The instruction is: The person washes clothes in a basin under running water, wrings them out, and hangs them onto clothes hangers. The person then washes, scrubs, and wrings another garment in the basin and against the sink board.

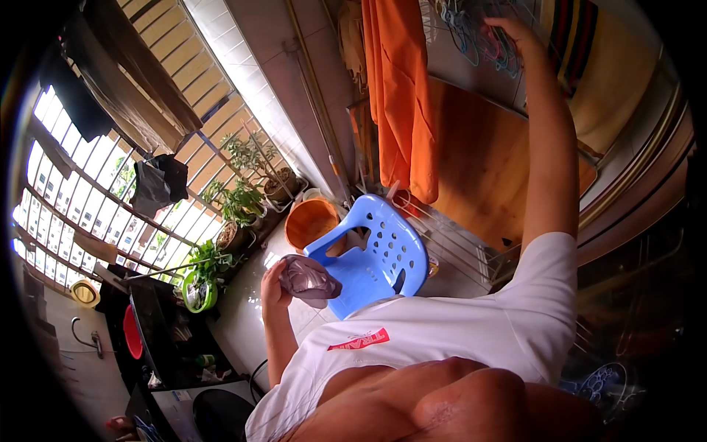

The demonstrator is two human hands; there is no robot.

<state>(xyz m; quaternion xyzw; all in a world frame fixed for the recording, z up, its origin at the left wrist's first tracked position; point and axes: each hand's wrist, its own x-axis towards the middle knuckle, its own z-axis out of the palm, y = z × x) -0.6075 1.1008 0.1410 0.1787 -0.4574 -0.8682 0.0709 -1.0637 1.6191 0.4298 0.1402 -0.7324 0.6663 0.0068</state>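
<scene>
A crumpled grey-mauve cloth [310,281] is in my left hand [275,289], whose fingers are closed on its left edge, in front of the blue plastic chair [368,258]. My right arm is raised towards the upper right. At its end my right hand [512,33] is among a bunch of thin blue and pink hangers [462,33], with a finger stretched out; no hanger is clearly gripped. An orange cloth [401,96] hangs just left of the hangers.
Beyond the chair stands an orange-brown bucket [311,222]. Potted plants [239,197] line the barred window, with dark clothes [158,184] hanging before it. A wooden board [471,155] leans at the right, near a wire rack [464,247]. A red basin [132,331] is at the left.
</scene>
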